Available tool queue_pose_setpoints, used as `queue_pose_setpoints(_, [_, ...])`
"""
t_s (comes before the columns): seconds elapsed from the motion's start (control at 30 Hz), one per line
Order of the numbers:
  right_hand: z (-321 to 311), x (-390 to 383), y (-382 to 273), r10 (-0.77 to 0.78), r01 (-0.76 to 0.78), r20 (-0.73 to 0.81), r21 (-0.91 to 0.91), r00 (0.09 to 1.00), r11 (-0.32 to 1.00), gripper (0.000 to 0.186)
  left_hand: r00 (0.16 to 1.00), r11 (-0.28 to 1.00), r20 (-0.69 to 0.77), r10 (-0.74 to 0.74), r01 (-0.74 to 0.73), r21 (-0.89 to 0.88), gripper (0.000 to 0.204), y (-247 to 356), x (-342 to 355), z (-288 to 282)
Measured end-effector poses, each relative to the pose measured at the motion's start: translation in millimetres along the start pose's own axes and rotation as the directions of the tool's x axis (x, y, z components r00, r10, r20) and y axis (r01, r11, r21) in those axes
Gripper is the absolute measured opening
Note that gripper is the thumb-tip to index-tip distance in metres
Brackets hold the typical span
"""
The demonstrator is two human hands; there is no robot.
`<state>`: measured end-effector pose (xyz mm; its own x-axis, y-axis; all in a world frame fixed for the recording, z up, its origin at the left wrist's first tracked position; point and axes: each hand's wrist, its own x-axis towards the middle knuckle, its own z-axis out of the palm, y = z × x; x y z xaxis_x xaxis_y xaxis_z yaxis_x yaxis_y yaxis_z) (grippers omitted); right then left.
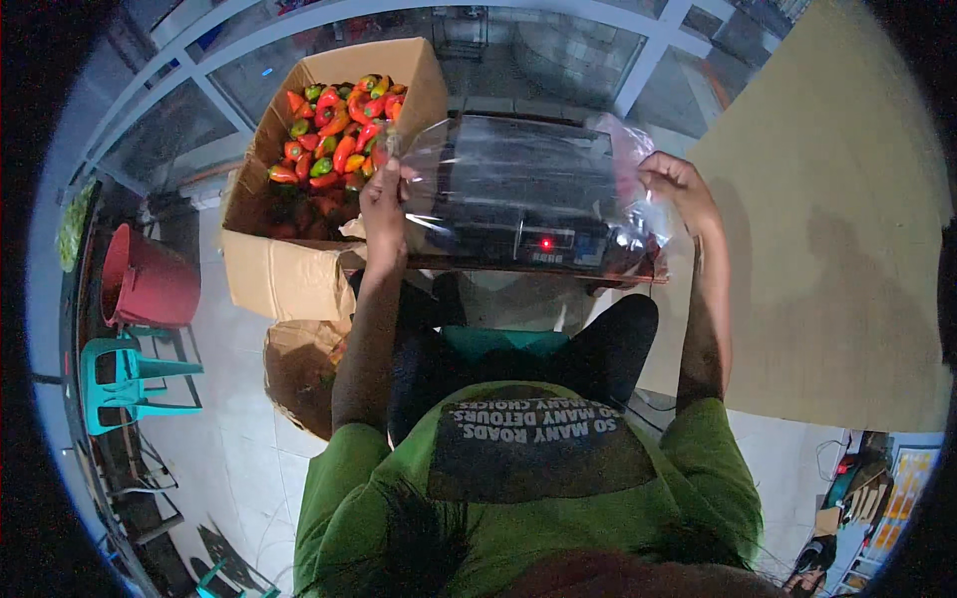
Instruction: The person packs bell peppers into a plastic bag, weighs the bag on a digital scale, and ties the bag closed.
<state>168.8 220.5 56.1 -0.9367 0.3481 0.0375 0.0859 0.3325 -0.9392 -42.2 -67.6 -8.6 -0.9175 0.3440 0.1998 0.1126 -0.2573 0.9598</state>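
Note:
A clear plastic bag (431, 157) is stretched sideways in front of me, one end in each hand. My left hand (382, 204) pinches its left end, close to the edge of a cardboard box. At the crumpled right end, the fingers of my right hand (674, 181) are closed on the plastic. Behind and beneath the bag is a dark digital scale (506, 242) with a red lit display. Red, orange and green peppers (337, 135) fill much of the cardboard box (257, 267) on the left.
A second, brown cardboard container (299, 374) stands on the floor below the pepper box. Farther left are a red bucket (155, 279) and a teal plastic stool (110, 387). A large tan board (827, 229) rises on the right. Window frames (670, 50) run behind the scale.

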Motion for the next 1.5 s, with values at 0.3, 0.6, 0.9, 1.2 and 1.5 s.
queue_pose_setpoints(0.3, [2, 15, 1, -0.046, 0.127, -0.211, 0.394, 0.976, 0.910, 0.009, 0.996, 0.988, -0.048, -0.073, 0.066, -0.137, 0.022, 0, -12, -4])
queue_pose_setpoints(0.6, [14, 16, -6, -0.170, 0.248, -0.294, 0.253, 0.940, 0.935, 0.011, 0.833, 0.816, -0.241, 0.499, -0.357, 0.454, 0.029, 18, -15, -4])
queue_pose_setpoints(0.9, [60, 18, -41, -0.285, 0.282, -0.004, -0.147, 0.958, 0.948, 0.010, 0.739, 0.778, 0.536, 0.409, -0.589, 0.218, 0.035, 47, -25, 103])
queue_pose_setpoints(1.2, [81, 21, -27, -0.118, 0.136, -0.105, 0.184, 0.987, 0.974, 0.014, 0.903, 0.990, 0.413, 0.121, -0.079, -0.117, 0.020, 10, -21, 100])
queue_pose_setpoints(1.5, [93, 17, -40, -0.222, 0.216, -0.062, -0.084, 0.973, 0.973, 0.020, 0.960, 0.974, 0.277, 0.052, 0.013, -0.226, 0.024, 52, -26, 96])
